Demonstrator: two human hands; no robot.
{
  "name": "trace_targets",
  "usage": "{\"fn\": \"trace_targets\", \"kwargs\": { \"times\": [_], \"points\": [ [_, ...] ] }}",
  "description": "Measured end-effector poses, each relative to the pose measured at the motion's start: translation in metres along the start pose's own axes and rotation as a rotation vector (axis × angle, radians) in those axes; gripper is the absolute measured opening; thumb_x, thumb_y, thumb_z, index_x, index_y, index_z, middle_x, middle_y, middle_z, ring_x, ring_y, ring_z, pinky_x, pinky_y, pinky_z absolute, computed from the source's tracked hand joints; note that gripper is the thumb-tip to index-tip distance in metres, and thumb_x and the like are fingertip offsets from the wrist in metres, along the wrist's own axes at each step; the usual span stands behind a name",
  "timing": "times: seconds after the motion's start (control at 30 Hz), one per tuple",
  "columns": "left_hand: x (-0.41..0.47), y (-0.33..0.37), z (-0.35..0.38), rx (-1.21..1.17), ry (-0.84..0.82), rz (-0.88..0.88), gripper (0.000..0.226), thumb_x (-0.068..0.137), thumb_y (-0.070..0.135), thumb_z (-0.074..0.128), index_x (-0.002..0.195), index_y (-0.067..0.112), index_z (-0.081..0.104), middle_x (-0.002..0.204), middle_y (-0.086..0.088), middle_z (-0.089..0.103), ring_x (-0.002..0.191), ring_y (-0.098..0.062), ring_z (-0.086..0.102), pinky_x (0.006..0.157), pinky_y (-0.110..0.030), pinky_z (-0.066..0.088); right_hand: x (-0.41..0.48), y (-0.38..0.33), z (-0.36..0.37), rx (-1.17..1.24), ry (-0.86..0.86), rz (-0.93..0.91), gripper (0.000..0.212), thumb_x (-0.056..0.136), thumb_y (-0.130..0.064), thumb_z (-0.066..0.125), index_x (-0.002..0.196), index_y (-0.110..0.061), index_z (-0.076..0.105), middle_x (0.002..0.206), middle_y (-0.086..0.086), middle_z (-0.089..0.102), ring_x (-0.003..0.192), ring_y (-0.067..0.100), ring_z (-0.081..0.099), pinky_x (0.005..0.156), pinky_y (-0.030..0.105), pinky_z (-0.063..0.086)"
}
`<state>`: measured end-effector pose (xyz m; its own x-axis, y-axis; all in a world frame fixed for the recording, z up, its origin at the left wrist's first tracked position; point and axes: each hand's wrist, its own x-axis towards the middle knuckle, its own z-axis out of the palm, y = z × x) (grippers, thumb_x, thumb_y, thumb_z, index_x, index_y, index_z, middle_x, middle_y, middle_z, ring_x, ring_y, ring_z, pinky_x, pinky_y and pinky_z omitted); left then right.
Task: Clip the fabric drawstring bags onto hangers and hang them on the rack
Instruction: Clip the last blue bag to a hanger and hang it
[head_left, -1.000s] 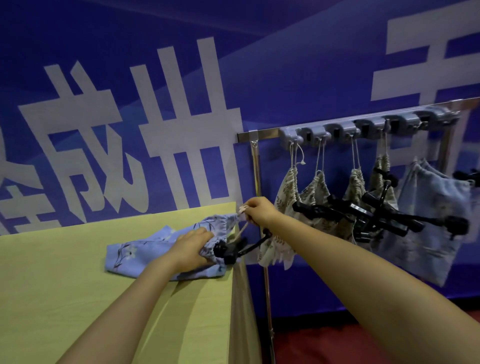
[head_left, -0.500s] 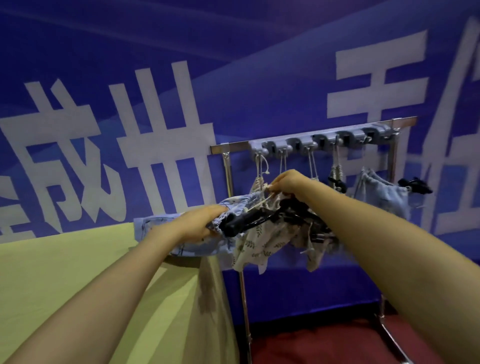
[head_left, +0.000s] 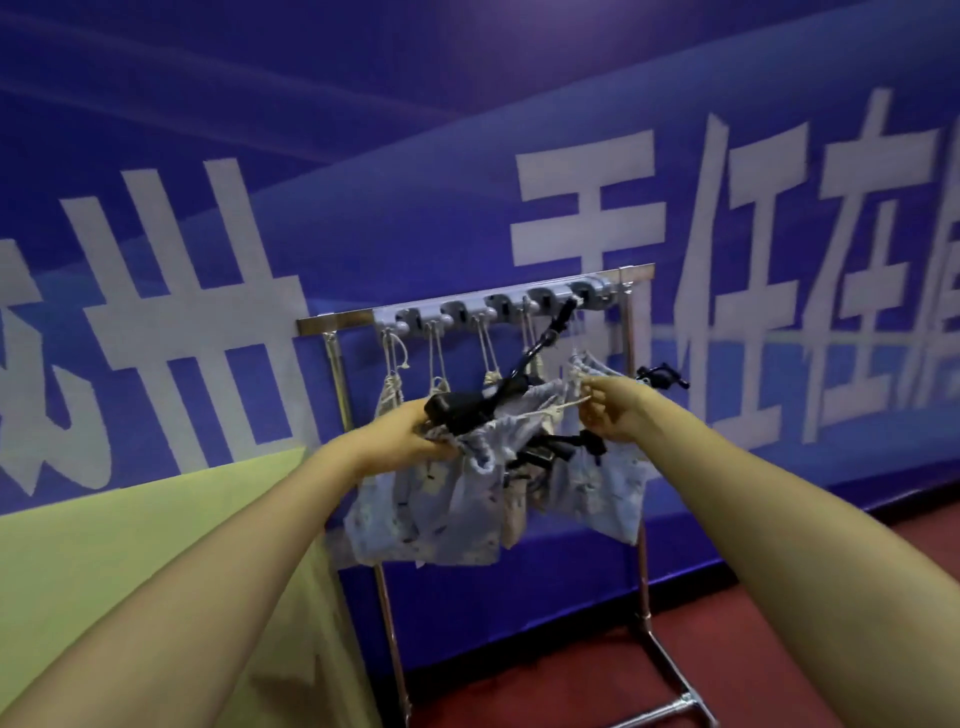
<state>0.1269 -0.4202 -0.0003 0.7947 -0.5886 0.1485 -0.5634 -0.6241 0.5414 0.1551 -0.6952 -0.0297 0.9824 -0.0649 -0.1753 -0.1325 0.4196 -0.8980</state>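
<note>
Rack rail (head_left: 337, 323) bare at left end; hung bags (head_left: 392, 397) crowd rest; table (head_left: 156, 545) close at left.

Blue banner wall (head_left: 415, 156) w/ white lettering; dark red floor (head_left: 779, 649); yellow-green table (head_left: 130, 545), prob. cloth-covered, left.

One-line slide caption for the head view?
Left hand grips a light-blue fabric drawstring bag on a black clip hanger before the chrome rack; right hand pinches its white cord.
</note>
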Motion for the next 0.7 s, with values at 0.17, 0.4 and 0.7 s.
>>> {"fn": "trace_targets", "kwargs": {
  "times": [0.17,0.4,0.7],
  "points": [
    [0.024,0.04,0.079,-0.147,0.011,0.087,0.061,0.08,0.007,0.072,0.135,0.011,0.046,0.122,0.009,0.054,0.109,0.001,0.048,0.079,-0.002,0.04,-0.018,-0.045,-0.063,-0.181,0.072,-0.147,0.025,0.097,-0.011,0.047,0.073,-0.008,0.055,0.043,-0.002,0.036,0.026,0.004,0.029,0.03,0.014,0.025],
    [0.077,0.073,0.194,-0.439,-0.036,0.045,0.036,0.074,0.002,0.077,0.078,0.025,0.049,0.074,0.013,0.055,0.069,0.007,0.054,0.074,-0.017,0.047,-0.018,-0.073,-0.1,-0.391,0.054,-0.198,0.014,0.096,-0.007,0.049,0.087,-0.006,0.06,0.041,-0.005,0.041,0.033,0.006,0.029,0.035,0.017,0.029],
    [0.133,0.076,0.236,-0.409,-0.148,-0.016,0.03,0.079,0.006,0.072,0.081,0.027,0.051,0.081,0.007,0.057,0.077,-0.004,0.057,0.075,-0.023,0.049,0.021,-0.077,-0.114,-0.366,0.091,-0.196,0.014,0.093,-0.005,0.051,0.081,-0.005,0.059,0.057,0.004,0.048,0.029,0.005,0.029,0.031,0.015,0.024]
  ]
}}
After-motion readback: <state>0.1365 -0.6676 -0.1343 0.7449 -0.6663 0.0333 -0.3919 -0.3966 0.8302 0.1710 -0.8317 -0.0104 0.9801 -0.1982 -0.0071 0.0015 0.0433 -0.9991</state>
